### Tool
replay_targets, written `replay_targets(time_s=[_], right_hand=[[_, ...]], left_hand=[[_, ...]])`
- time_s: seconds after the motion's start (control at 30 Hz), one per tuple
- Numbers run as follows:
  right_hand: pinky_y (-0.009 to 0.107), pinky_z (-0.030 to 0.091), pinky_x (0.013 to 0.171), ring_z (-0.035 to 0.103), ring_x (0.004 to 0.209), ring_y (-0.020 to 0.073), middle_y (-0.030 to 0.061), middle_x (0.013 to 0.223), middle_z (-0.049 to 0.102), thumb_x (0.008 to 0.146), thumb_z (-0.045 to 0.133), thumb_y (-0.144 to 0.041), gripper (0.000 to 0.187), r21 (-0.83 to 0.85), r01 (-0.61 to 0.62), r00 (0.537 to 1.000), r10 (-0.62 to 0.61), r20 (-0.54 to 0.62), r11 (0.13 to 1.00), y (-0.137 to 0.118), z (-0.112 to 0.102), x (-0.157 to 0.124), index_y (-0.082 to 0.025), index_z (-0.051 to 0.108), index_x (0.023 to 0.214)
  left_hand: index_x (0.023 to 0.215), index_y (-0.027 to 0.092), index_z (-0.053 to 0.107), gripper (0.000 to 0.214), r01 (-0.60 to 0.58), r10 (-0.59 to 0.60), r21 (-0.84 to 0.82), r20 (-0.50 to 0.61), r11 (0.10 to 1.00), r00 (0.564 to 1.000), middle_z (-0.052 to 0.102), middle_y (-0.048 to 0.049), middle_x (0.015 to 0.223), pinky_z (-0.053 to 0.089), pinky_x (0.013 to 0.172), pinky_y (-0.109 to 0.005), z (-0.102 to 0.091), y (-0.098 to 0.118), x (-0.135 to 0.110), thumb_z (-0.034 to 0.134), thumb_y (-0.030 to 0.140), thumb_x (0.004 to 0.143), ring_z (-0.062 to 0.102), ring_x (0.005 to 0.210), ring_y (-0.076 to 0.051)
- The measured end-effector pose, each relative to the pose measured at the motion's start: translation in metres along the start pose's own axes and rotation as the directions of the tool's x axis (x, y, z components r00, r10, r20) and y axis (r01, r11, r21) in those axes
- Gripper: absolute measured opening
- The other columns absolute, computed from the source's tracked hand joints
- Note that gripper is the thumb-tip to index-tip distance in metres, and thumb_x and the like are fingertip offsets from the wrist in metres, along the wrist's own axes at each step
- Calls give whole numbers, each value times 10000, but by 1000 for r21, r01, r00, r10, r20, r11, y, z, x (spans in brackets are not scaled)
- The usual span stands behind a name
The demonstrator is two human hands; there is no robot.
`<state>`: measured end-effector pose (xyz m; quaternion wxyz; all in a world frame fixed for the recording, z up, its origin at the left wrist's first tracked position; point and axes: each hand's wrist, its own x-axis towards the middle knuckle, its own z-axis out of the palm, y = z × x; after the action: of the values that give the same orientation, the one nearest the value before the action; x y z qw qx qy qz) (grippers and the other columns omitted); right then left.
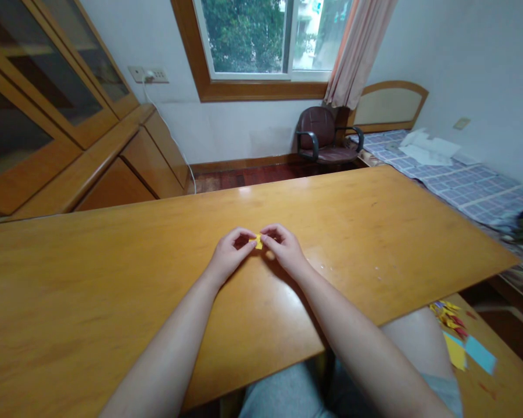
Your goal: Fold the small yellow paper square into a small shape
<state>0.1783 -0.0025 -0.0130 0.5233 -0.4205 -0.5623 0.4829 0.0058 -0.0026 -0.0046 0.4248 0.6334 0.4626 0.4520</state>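
Observation:
A small folded piece of yellow paper (258, 242) is pinched between my two hands, just over the wooden table (113, 278). My left hand (232, 251) grips its left side between thumb and fingertips. On the other side, the thumb and fingers of my right hand (284, 244) close on its right edge. The fingertips cover part of the paper, so its full shape is hard to make out.
At lower right, a lower wooden surface (512, 371) carries a pile of yellow and red folded paper pieces (448, 316), a yellow sheet (455, 351) and a blue sheet (482, 354). Tiny white scraps lie right of my right arm. Beyond the table stands a brown chair (320, 133).

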Motion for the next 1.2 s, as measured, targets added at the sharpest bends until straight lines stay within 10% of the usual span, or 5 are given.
replay_targets(time_s=[1.2], right_hand=[[253,454,686,579,731,130,5,822,642,786,640,-280,169,8,-13,1000,13,-7,1000,0,0,1,-195,635,932]], left_hand=[[984,172,623,323,117,-114,-106,34,988,993,519,42,733,420,672,-227,0,1,5,736,284,703,528,683,-107]])
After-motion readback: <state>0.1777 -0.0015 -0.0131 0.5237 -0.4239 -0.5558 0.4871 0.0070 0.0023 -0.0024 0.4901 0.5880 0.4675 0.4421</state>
